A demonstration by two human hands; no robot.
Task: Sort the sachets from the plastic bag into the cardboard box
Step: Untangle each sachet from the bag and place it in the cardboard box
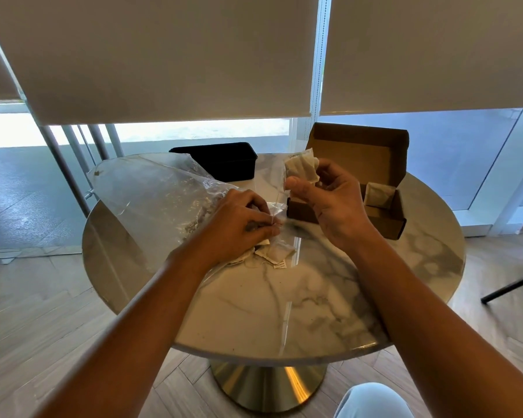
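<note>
While pinching a sachet (302, 168) up off the table (314, 312), right hand (329, 203) sits just in front of cardboard box (387, 218), lid up, sachets inside. Left hand (239, 227) curled on plastic bag (151, 191) mouth, loose sachets (274, 251) just beside it. Black case (221, 159) at far edge; near half bare marble.

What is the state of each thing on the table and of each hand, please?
cardboard box: lid open, sachets inside.
plastic bag: lying on the table, mouth open.
loose sachets: on the table, at the bag mouth.
held sachets: lifted, near the box.
right hand: pinches the held sachets.
left hand: pinches something thin at the bag mouth.
black case: closed.
</note>
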